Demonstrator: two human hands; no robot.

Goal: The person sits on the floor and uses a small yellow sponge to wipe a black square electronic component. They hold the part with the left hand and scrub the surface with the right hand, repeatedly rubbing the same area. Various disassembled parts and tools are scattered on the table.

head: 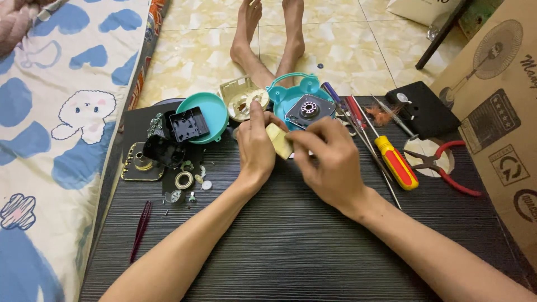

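Head | both hands [296,151] pinch cream piece [278,139] | teal lid [206,114] holds black part [189,124], probably casing

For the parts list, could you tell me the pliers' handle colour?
Red, on the pliers in the head view.

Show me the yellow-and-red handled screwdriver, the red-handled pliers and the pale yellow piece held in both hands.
Yellow-and-red handled screwdriver [396,163], head view, mid-handle.
Red-handled pliers [447,168], head view, near the pivot.
Pale yellow piece [279,140], head view, its exposed flat face.
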